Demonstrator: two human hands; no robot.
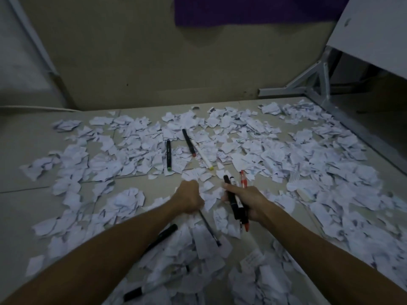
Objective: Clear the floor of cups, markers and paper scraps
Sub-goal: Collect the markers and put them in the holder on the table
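Torn white paper scraps [275,155] cover most of the tiled floor. My right hand [246,201] is shut on a bundle of markers and pens [236,201], black and orange ones among them. My left hand [190,198] is closed around a thin black pen [209,227] that slants down to the right over the scraps. Three markers lie further out: a black one with a green tip [168,155], a black one with a red tip [188,142] and a white one with a yellow tip [204,157]. Another black marker [163,235] lies under my left forearm. No cup is visible.
A beige wall [154,62] closes the far side. A white table with a metal frame [319,84] stands at the right, its leg running along the floor. A black pen [134,292] lies among scraps near the bottom edge. A purple sheet [242,9] hangs at the top.
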